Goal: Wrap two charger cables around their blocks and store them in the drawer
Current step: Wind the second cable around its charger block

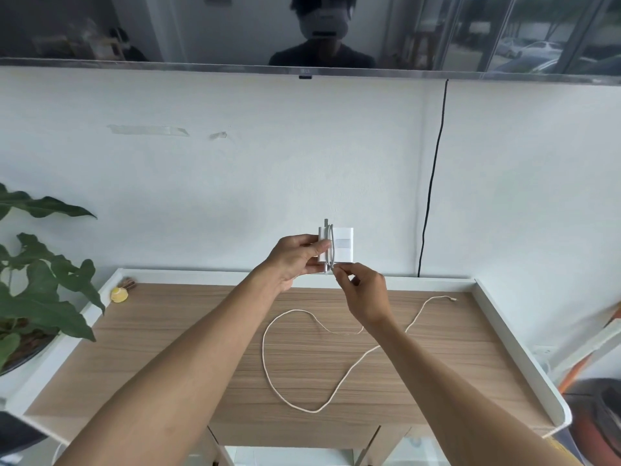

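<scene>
My left hand (295, 255) grips a white charger block (342, 245) held up above the back edge of the wooden table top (188, 331). One turn of white cable runs around the block. My right hand (361, 290) pinches that cable just below the block. The loose rest of the cable (268, 375) lies in a big loop on the table, with its plug end (452, 299) at the back right. Only this one charger is in view, and no drawer shows.
The table has raised white rims (504, 331) at the back and both sides. A small yellow object (119, 295) sits in the back left corner. A leafy plant (43, 297) stands to the left. A black cord (431, 183) hangs down the wall under a screen (302, 31).
</scene>
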Motion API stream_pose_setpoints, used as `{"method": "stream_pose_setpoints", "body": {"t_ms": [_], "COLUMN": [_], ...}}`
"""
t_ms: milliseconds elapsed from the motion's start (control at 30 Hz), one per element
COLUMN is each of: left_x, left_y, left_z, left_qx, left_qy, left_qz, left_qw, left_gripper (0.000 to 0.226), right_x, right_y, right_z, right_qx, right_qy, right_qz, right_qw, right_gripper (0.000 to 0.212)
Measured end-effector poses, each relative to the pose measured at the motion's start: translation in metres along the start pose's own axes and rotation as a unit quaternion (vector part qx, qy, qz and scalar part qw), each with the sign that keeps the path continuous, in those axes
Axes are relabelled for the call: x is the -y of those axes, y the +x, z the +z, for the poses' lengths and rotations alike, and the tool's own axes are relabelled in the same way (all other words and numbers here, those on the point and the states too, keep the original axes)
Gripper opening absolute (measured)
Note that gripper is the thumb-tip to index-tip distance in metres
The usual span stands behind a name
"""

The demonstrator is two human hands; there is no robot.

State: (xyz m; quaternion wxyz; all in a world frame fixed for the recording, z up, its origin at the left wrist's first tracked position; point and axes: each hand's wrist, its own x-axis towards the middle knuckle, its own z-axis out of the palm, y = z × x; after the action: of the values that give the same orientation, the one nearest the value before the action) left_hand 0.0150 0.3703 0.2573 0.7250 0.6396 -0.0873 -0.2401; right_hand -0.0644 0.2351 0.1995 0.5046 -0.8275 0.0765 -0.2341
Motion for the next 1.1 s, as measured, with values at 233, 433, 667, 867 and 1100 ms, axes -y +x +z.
{"method": "stream_pose_setpoints", "body": {"t_ms": [233, 433, 667, 867, 1100], "left_x": [0.0, -0.003, 0.006, 0.011, 0.004], "left_y": [-0.003, 0.0, 0.0, -0.001, 0.003], "left_z": [-0.004, 0.006, -0.002, -0.005, 0.002], "left_qx": [-0.034, -0.104, -0.098, -0.072, -0.119], "left_qy": [0.012, -0.019, -0.019, -0.067, -0.046], "left_qz": [0.042, 0.074, 0.035, -0.002, 0.03], "left_qw": [0.998, 0.992, 0.994, 0.995, 0.991], "left_gripper": [0.026, 0.022, 0.017, 0.026, 0.025], "right_x": [0.01, 0.011, 0.018, 0.021, 0.041], "right_y": [-0.007, -0.027, -0.034, -0.024, -0.017], "right_z": [0.004, 0.015, 0.015, -0.004, 0.004], "right_qx": [0.058, -0.028, -0.029, -0.059, -0.044], "right_qy": [-0.054, -0.19, -0.282, -0.323, -0.285], "right_qz": [-0.035, -0.13, -0.224, -0.218, -0.196], "right_qw": [0.996, 0.973, 0.933, 0.919, 0.937], "right_gripper": [0.014, 0.036, 0.049, 0.033, 0.032]}}
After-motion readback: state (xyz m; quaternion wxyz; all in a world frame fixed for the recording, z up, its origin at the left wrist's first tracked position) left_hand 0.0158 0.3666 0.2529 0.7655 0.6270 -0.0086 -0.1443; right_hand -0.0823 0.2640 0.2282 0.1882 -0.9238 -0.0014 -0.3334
